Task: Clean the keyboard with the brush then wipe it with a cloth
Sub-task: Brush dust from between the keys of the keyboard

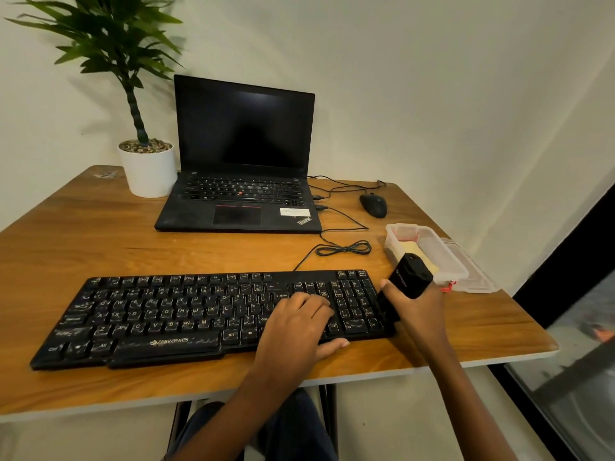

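Two hands | left hand [296, 331] flat, fingers relaxed, on keyboard [183, 314], right half | right hand [417, 316] clamped round brush [411, 277] at keyboard right end | risk: hard strokes may skid keyboard

You're at a small office-style desk: a wooden table [100, 234] against a plain wall, with an open laptop [244, 154], wired mouse [373, 205], external keyboard [186, 314] and potted plant [146, 161]

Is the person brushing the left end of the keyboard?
No, the right hand holds the black brush at the right end of the keyboard.
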`<state>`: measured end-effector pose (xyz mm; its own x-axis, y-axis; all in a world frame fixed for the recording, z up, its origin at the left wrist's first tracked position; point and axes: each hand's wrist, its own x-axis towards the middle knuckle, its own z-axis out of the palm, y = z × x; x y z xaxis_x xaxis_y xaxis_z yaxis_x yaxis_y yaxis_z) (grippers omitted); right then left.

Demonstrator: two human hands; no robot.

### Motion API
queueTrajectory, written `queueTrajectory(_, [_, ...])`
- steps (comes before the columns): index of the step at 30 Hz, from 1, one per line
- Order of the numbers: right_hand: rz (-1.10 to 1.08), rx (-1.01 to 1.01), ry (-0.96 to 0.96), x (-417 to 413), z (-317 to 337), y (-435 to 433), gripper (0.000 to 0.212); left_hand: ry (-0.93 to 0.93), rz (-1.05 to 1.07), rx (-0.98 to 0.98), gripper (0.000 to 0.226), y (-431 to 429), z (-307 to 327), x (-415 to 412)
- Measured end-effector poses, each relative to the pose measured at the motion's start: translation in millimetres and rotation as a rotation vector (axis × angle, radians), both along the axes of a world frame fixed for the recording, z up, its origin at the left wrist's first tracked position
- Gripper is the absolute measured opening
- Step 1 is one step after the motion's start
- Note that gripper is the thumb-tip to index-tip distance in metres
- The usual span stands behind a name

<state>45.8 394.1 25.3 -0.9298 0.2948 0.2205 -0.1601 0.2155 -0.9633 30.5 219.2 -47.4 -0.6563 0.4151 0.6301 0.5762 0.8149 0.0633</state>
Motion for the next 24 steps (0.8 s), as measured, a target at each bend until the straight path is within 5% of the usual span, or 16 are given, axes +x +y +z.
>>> queueTrajectory(9, [-0.021,0.063,0.03,-2,-2,-5,0.028,-0.02,0.014,0.001,0.054,1,1,0])
queueTrajectory(24, [-0.097,-0.185,-0.038,-20,-6,-3,0.021,-0.034,0.017,0.019,0.053,2,2,1])
